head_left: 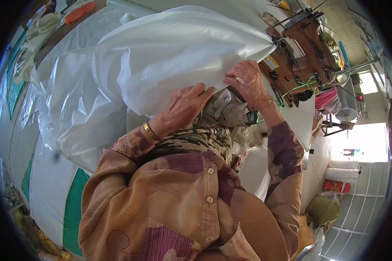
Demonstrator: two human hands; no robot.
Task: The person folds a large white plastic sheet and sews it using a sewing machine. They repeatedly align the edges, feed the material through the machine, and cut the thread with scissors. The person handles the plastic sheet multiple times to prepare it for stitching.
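Observation:
A large shiny white plastic sheet (170,52) spreads in loose folds before me, its far right corner reaching the brown sewing machine (307,52). Along the sheet's near edge, my left hand (183,106) pinches the material between thumb and fingers. My right hand (250,82), farther right and closer to the machine, is closed on the same edge with thumb and fingertips together. Under the sheet, the fingertips of both hands are partly hidden. A gold band (150,130) circles my left wrist.
Camouflage cloth (196,141) covers my lap. Green threads (298,87) hang by the machine, and a grey cylinder (347,100) stands beyond it. White rolls (342,174) and an olive sack (323,211) sit at the right. Green and white sheeting (74,209) lies at the left.

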